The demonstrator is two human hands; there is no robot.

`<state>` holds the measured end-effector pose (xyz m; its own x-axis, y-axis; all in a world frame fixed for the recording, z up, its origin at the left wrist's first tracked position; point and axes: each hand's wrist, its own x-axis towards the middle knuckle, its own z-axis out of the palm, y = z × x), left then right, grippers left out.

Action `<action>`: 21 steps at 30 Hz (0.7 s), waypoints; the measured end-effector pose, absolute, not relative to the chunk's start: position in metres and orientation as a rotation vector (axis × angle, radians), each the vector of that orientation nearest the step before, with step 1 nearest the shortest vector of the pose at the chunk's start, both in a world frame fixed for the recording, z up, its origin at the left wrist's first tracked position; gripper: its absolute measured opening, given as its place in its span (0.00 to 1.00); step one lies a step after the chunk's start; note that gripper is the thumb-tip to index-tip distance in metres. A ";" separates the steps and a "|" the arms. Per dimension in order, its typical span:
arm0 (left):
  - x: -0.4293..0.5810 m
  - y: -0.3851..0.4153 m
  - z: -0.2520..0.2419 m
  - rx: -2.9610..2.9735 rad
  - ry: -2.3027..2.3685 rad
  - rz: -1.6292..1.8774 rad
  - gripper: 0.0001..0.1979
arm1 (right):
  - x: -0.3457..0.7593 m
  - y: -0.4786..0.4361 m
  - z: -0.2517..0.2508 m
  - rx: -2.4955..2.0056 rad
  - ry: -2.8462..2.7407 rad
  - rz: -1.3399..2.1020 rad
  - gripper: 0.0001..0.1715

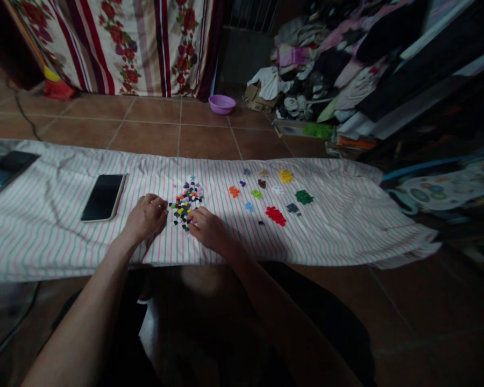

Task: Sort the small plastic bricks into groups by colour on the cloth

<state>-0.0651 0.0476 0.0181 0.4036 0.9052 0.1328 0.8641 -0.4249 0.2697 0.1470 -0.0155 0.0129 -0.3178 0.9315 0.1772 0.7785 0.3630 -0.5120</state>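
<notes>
A mixed pile of small coloured pieces (186, 199) lies on the striped cloth. My left hand (148, 215) rests just left of it, fingers curled, and what they hold, if anything, is hidden. At the pile's lower right edge, the fingertips of my right hand (205, 228) are pinched together among the pieces; anything between them is too small to name. Further right are single-colour groups, among them red pieces (276, 215), dark green pieces (304, 196), yellow pieces (286, 176), orange pieces (234, 191) and grey pieces (293, 208). One black piece (261, 222) lies apart.
A phone (103, 198) lies left of my left hand, and another phone (8, 171) is at the far left. Beyond the cloth-covered surface (339, 236), a purple basin (221, 104) stands on the tiled floor. Heaped clothes (306, 59) fill the back right.
</notes>
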 end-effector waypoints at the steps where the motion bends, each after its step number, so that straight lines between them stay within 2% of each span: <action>1: -0.065 0.048 0.018 2.497 1.588 0.382 0.14 | 0.147 -0.017 0.012 -1.496 -2.177 0.466 0.12; 17: -0.067 0.048 0.013 2.496 1.602 0.424 0.14 | 0.160 -0.050 0.010 -1.723 -1.966 0.354 0.02; 21: -0.068 0.048 0.011 2.501 1.582 0.467 0.14 | 0.176 -0.060 0.010 -1.789 -1.874 0.296 0.03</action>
<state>-0.0676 0.0480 0.0108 0.3969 0.8996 0.1821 0.8544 -0.4346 0.2847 0.1759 -0.0596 0.0101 0.0152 0.9751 0.2213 0.8595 0.1004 -0.5013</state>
